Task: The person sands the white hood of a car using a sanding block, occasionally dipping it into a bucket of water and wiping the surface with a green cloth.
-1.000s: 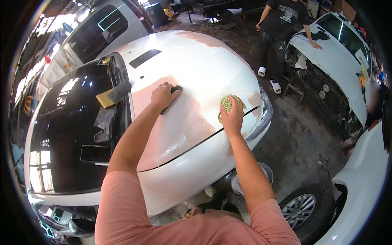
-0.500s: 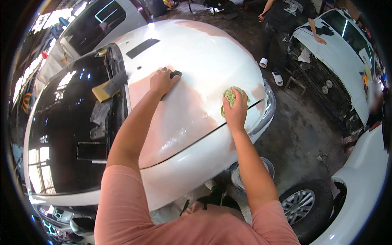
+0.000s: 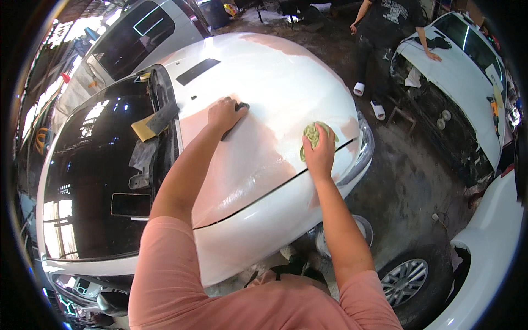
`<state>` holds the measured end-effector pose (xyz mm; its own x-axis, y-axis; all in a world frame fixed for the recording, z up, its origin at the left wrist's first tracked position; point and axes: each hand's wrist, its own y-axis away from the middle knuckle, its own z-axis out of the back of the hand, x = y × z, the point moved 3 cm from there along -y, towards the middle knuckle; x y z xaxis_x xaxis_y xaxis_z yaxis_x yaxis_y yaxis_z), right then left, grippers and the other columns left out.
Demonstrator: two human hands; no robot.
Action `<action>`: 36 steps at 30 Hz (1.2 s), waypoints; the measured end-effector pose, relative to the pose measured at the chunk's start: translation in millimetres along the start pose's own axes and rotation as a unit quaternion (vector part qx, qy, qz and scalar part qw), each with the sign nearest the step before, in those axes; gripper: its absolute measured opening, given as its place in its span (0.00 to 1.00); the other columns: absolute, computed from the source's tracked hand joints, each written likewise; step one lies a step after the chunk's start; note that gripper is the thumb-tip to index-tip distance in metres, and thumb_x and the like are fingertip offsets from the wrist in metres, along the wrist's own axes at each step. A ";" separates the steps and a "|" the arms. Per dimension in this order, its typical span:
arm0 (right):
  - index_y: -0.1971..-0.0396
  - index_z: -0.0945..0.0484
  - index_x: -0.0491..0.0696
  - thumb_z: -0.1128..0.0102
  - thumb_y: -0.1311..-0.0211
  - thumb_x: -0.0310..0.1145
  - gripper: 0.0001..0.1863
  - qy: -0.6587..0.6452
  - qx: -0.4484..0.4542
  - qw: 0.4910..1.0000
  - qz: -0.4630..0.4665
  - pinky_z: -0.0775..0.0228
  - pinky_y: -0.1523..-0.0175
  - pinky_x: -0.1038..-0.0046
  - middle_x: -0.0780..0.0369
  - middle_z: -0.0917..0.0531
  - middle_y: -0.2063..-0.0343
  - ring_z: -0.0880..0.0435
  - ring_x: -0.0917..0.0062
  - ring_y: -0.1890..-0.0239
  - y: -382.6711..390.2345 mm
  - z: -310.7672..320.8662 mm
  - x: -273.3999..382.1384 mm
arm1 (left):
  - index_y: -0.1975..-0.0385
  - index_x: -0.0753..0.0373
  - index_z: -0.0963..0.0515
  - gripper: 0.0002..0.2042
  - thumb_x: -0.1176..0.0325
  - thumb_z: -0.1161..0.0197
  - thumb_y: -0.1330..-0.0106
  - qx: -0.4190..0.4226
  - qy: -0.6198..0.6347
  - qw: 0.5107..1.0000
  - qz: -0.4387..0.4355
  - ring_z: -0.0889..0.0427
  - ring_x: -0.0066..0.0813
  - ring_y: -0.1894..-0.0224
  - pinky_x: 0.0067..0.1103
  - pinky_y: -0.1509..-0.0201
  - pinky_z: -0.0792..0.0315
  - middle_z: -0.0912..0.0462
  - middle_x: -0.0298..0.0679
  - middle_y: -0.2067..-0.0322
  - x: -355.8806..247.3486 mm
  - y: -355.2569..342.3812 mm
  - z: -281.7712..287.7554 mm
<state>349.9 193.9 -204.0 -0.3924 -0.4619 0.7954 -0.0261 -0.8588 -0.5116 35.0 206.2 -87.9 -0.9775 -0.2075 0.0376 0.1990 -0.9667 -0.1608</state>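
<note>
A white car hood [image 3: 275,77] with pinkish-beige bare patches spreads before me, its near part wet and shiny. My left hand [image 3: 223,114] is closed over a dark sanding block [image 3: 227,133] pressed on a patch near the hood's middle. To the right, my right hand [image 3: 321,156] grips a bunched, light green cloth [image 3: 312,133], which rests on the hood close to the front corner. The undersides of the block and the cloth are hidden.
A yellow sponge [image 3: 142,129] and a phone [image 3: 130,204] lie at the windshield. A bucket [image 3: 363,230] stands on the floor below my right arm. At the back right, a person [image 3: 379,41] touches another white car [image 3: 456,66]. A wheel [image 3: 405,281] is at lower right.
The whole view has shifted slightly down and to the right. Both hands stay at nearly the same spots on the hood, and more of the dark block shows below my left hand.
</note>
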 end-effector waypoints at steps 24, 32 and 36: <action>0.38 0.23 0.46 0.28 0.39 0.34 0.29 0.045 -0.021 0.999 0.001 0.32 0.31 0.49 0.47 0.24 0.39 0.26 0.48 0.34 -7.9 11.3 -19.9 | 0.55 0.60 0.11 0.24 0.43 0.33 0.32 0.097 0.077 0.984 -0.128 0.12 0.45 0.51 0.39 0.45 0.18 0.12 0.42 0.51 -64.3 87.0 22.8; 0.40 0.23 0.43 0.29 0.39 0.32 0.27 0.040 -0.014 0.999 -0.003 0.30 0.31 0.54 0.48 0.22 0.40 0.24 0.48 0.36 -0.1 10.8 -11.6 | 0.55 0.61 0.11 0.23 0.45 0.35 0.32 0.031 0.029 0.999 -0.027 0.15 0.47 0.47 0.37 0.43 0.21 0.13 0.44 0.51 -30.7 24.0 -2.4; 0.42 0.20 0.46 0.30 0.40 0.31 0.25 0.004 0.006 0.999 -0.034 0.29 0.32 0.55 0.48 0.20 0.43 0.22 0.50 0.37 -10.0 15.1 -15.7 | 0.48 0.60 0.14 0.22 0.48 0.37 0.28 0.057 0.051 0.985 -0.157 0.17 0.46 0.44 0.38 0.40 0.22 0.15 0.44 0.49 -95.9 84.2 16.7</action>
<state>370.1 206.5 -206.4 -0.3980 -0.3998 0.8257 -0.0425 -0.8911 -0.4519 146.6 142.3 -88.6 -0.9927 0.1156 -0.0330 -0.1141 -0.9924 -0.0459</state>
